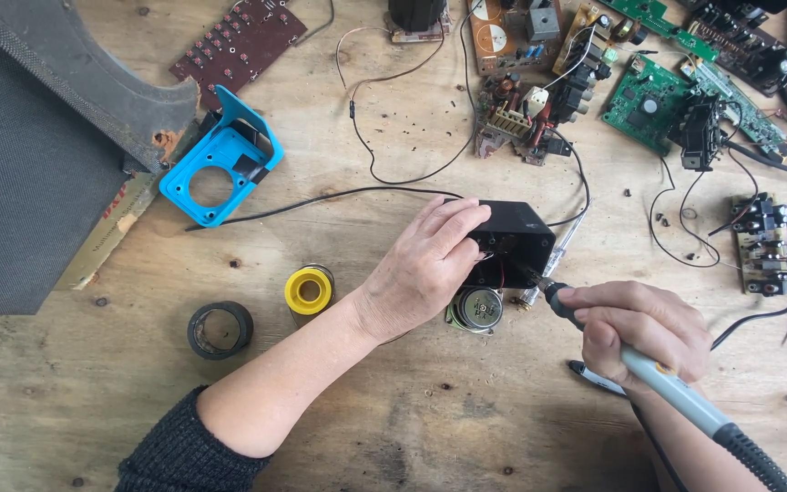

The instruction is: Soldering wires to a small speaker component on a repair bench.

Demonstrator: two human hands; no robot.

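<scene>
Steadying a matte black box [514,235], left hand [421,271]; right hand [641,333] grips slim soldering iron [676,392].

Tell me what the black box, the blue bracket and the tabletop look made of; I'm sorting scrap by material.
Black box: likely moulded plastic, matte, smooth flat faces. Blue bracket: plastic, uniformly bright colour, moulded round opening. Tabletop: bare wood, visible grain, knots and stains.
</scene>
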